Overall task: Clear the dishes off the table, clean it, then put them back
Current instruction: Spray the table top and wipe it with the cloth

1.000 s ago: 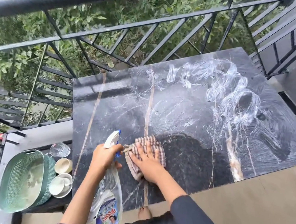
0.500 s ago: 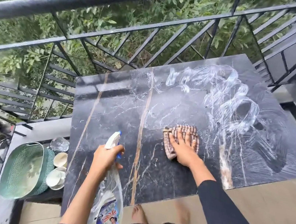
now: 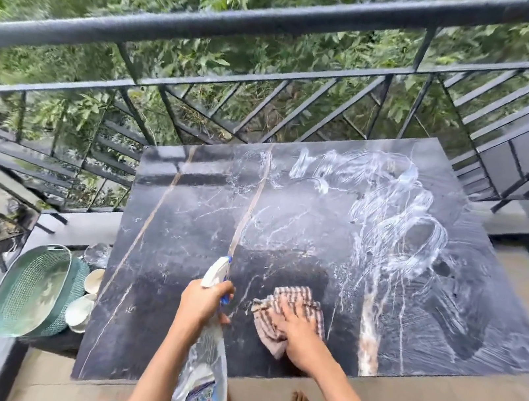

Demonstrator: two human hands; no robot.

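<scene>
**Stroke returning toward the near edge**

The right hand, fingers flat, is pressing the striped cloth, pulled back from the middle of the table to just inside its near edge. The left hand is gripping the spray bottle. The dishes are sitting off the left edge, beside the basket.

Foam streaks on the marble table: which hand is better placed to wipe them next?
Probably the right hand: it presses the striped cloth on the table, nearer the foam streaks. The left hand grips the spray bottle.
</scene>
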